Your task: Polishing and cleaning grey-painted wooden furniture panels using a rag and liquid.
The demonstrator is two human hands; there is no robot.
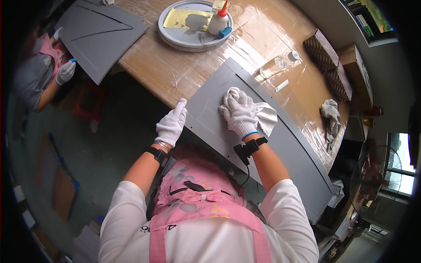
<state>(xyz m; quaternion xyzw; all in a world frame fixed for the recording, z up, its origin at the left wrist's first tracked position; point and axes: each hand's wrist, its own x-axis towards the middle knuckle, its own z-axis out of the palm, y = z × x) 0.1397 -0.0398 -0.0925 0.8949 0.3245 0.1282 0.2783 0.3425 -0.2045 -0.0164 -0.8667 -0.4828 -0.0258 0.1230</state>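
A long grey panel [210, 103] with a raised strip along its far edge lies slantwise on the table, its near side overhanging the edge. My right hand [240, 115], in a white knit glove, presses a bunched white cloth [266, 117] onto the panel's face. Part of that cloth trails out to the right of the hand. At the panel's left end is my left hand [172, 123], also gloved, its fingers closed against the edge; the thumb is hard to make out.
On the brown covered table [153, 74] stands a round grey tray [169, 40] with a red-tipped white squeeze bottle [218, 22], yellow sandpaper [175, 17] and a blue block [225, 32]. A clear bottle [278, 63] and crumpled cloth [331, 118] lie rightward. A gloved co-worker handles another panel [98, 39].
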